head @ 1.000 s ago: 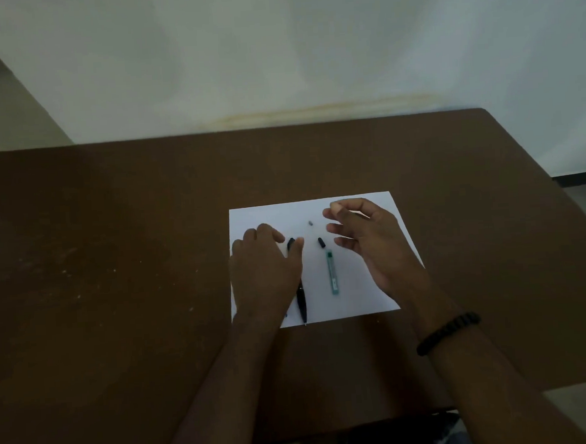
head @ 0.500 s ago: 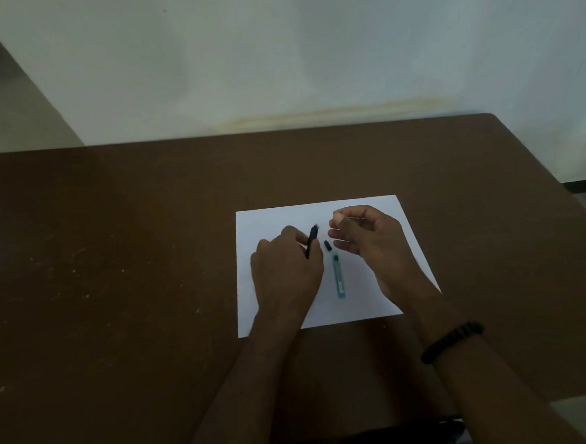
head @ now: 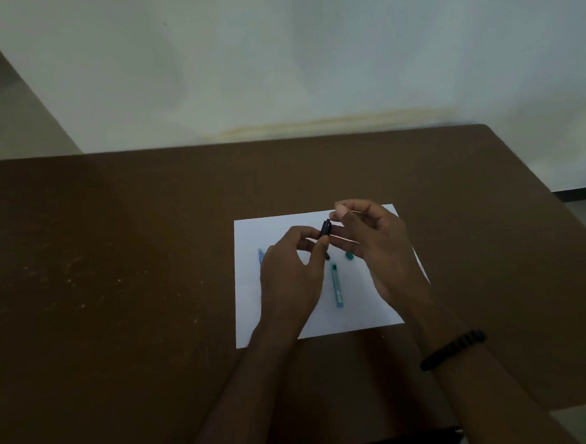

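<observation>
Pencil, black: upright, slightly tilted, raised above the far middle of the paper.
Left hand: thumb and fingers curled round the pencil's lower part.
Right hand: thumb and forefinger tips pinched together just beyond the pencil's top; cannot tell if anything lies between them; other fingers loosely bent.
Lead case, green: flat on the paper, between the hands.
Cap, green: on the paper, under the right hand.
Table, brown: bears the paper.
Bracelet, black: on the right wrist.
</observation>
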